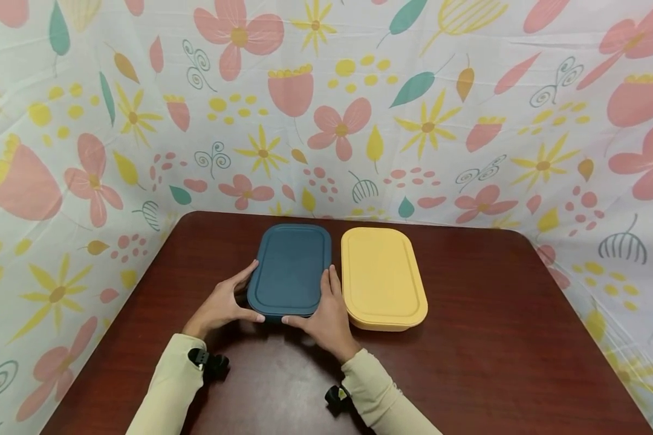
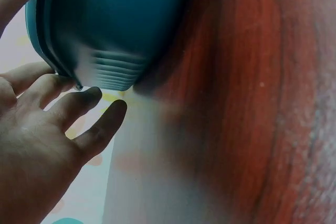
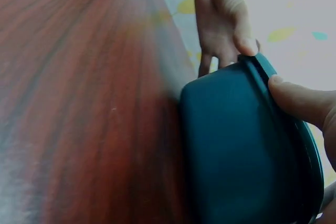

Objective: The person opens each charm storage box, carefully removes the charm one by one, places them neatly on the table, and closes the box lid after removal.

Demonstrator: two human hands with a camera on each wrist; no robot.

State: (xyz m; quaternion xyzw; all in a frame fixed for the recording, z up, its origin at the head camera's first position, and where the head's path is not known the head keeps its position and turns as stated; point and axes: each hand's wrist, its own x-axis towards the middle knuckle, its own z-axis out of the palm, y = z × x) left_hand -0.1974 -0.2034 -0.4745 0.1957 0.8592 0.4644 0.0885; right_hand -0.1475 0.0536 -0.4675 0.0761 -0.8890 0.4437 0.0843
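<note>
The blue box (image 1: 291, 269) sits left of centre toward the table's (image 1: 495, 338) back edge, lid up, long axis running roughly front edge to back, a short end facing front. It looks stiff, probably light, perhaps slippery; its rim (image 1: 296, 226) and near corners seem good holds. The left hand (image 1: 223, 305) and right hand (image 1: 326, 317) grip those corners. A yellow box (image 1: 382, 275) lies just right.
</note>
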